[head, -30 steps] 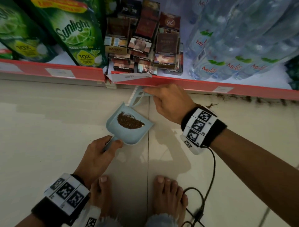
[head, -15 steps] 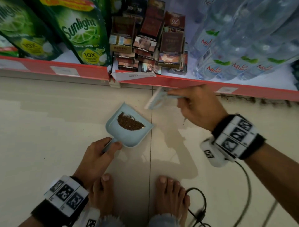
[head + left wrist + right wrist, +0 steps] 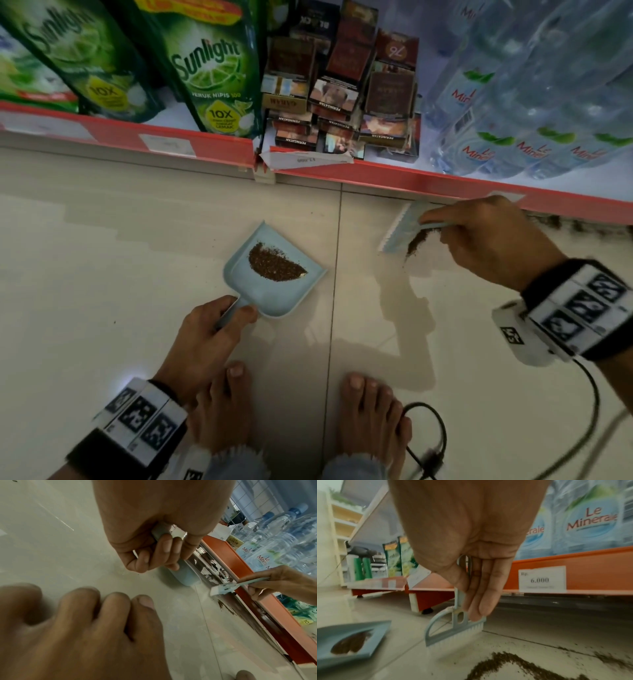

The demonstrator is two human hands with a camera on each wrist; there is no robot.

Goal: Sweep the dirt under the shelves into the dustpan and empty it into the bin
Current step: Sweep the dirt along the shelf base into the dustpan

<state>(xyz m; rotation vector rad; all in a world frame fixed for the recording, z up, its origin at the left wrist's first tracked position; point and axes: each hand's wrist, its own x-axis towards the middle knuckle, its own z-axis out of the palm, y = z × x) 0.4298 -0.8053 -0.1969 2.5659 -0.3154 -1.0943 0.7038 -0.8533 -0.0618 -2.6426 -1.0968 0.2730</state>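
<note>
A light blue dustpan (image 3: 274, 274) lies on the pale tiled floor with a half-moon heap of brown dirt (image 3: 274, 263) in it. My left hand (image 3: 233, 311) grips its handle at the near end. To the right, by the shelf's foot, my right hand (image 3: 442, 222) pinches the handle of a small light blue brush (image 3: 399, 231). Its bristles touch the floor beside a loose pile of dirt (image 3: 416, 241). In the right wrist view the brush (image 3: 453, 632) stands just behind that dirt (image 3: 505, 661), and the dustpan (image 3: 351, 642) lies to the left, apart from it.
A red-edged bottom shelf (image 3: 445, 181) runs across the top, carrying green Sunlight pouches (image 3: 209, 78), cigarette packs (image 3: 339, 102) and water bottles (image 3: 513, 102). More dirt (image 3: 582, 226) lines the shelf's foot at far right. My bare feet (image 3: 373, 418) and a black cable (image 3: 442, 442) are near the bottom.
My right hand has carried the brush from the dustpan's mouth to the right along the shelf's foot, down to the loose dirt. The dustpan and my left hand have stayed put.
</note>
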